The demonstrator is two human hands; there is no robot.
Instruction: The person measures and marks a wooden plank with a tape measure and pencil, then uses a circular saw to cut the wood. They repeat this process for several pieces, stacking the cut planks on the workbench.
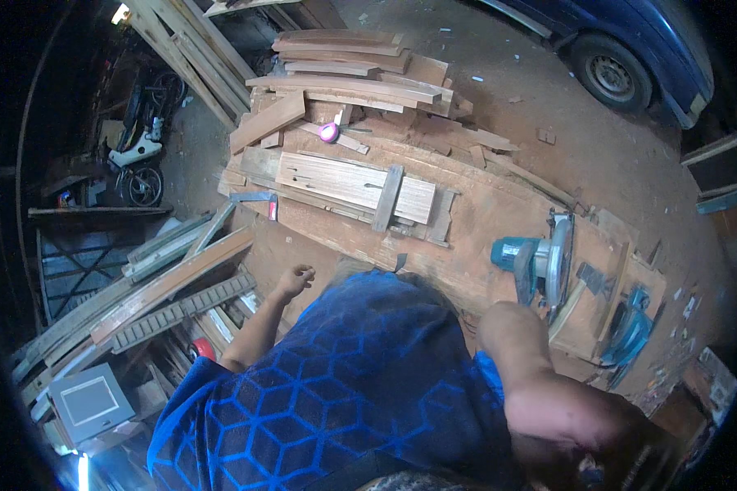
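Observation:
My left hand [296, 281] hangs beside my blue-patterned shirt, short of the bench [475, 192]. Its fingers are loosely curled and apart, with nothing visible in them. A try square [262, 201] with a red-marked stock lies on the bench edge beyond it. My right arm [512, 340] is bent near a teal circular saw [540, 254]; the hand's fingers are hidden. Before me, a pale wood board [336, 180] rests on other boards, a short grey strip [387, 198] lying across it. Farther back sits a pink round tape measure [329, 132].
Reddish planks [344, 86] are stacked at the bench's far end. A second teal power tool [628, 327] lies at the right. Long timbers [172, 282] and a grey box [92, 403] crowd my left. A motorbike [139, 155] and a blue vehicle [655, 41] stand beyond.

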